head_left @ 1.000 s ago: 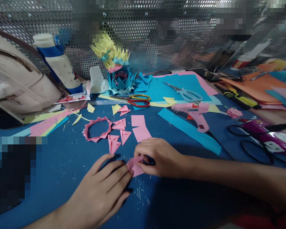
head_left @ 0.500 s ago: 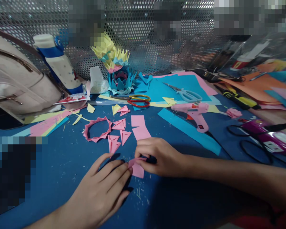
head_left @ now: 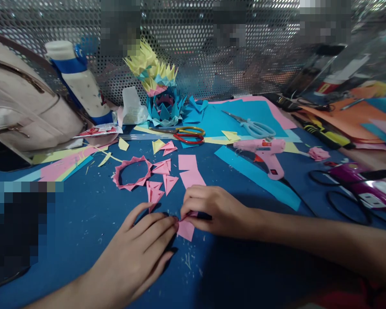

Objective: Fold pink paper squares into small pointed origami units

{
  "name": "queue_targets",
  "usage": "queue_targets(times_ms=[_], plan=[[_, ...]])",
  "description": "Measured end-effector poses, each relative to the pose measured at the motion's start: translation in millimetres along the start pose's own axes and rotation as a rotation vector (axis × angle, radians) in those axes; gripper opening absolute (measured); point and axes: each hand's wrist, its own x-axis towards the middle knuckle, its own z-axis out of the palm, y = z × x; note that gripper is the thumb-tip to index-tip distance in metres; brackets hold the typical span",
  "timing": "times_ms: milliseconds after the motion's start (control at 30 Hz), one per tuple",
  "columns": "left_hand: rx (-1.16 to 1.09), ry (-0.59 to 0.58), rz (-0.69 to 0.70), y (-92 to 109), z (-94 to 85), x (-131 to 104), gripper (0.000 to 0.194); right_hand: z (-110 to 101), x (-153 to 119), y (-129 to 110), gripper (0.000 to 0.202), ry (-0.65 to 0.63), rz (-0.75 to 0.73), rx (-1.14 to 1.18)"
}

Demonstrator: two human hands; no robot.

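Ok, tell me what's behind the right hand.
Behind the right hand, pink paper lies on the blue table, with another pink piece beyond. The hand hides the paper's near end; anything else covered there can't be seen.

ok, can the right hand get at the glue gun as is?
Probably yes: only a flat blue strip seems to lie between the right hand and the glue gun. But its fingers pinch the pink paper, so it'd likely release that first.

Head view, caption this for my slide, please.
Left hand touching and right hand pinching a pink paper piece, near a pointed paper ring.
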Motion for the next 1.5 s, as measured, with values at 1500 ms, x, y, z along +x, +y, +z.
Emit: queue_targets(times_ms=[1500], plan=[[0.023, -0.038, 0.086, -23, -5.3, -7, 0.045, -7, 3, -5, 0.002, 0.080, 0.177, 0.188]])
